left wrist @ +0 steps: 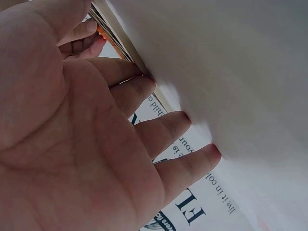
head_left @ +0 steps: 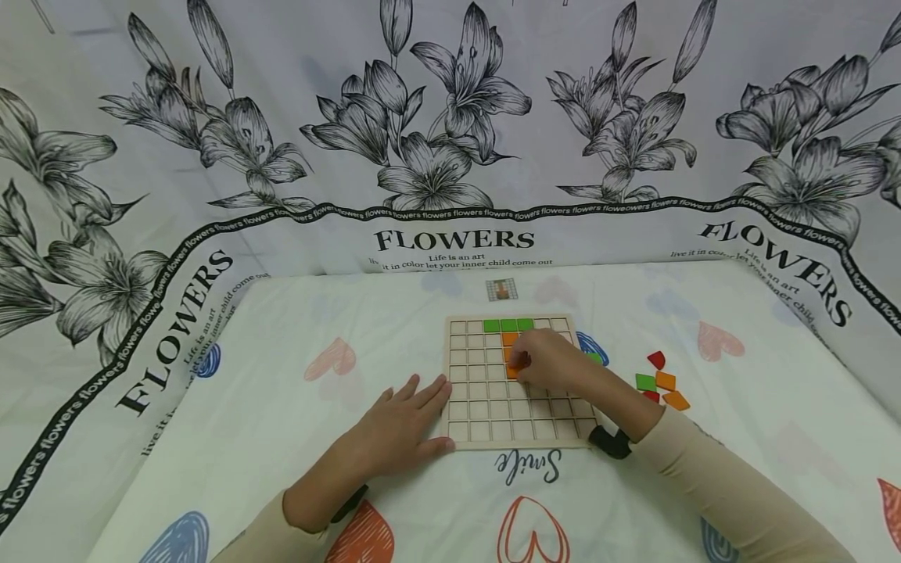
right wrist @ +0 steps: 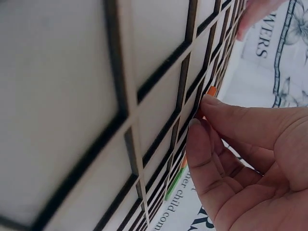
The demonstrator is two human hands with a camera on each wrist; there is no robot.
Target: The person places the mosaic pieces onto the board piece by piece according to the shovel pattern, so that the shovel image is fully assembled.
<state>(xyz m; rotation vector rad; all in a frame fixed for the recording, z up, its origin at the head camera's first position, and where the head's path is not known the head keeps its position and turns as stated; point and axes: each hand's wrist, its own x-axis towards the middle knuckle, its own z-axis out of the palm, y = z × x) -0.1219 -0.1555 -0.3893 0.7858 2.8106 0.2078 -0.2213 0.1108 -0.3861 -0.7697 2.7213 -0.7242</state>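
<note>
A light wooden grid board (head_left: pixel 479 410) lies on the white cloth, with a row of green square tiles (head_left: pixel 508 325) in its far row. Below them runs a column of orange square tiles (head_left: pixel 510 339), partly covered by my right hand (head_left: pixel 552 361). In the right wrist view, that hand's thumb and index finger pinch an orange tile (right wrist: pixel 211 90) low over the grid, mostly hidden by the fingertips. My left hand (head_left: pixel 396 430) lies flat on the cloth, its fingers spread and touching the board's left edge.
Right of the board lie several loose pieces, among them a red piece (head_left: pixel 656 360), a green square (head_left: pixel 645 382) and an orange square (head_left: pixel 665 381). Another green piece shows beside my right forearm. A small picture card (head_left: pixel 502 290) lies beyond the board, before the flower-printed backdrop (head_left: pixel 450 180).
</note>
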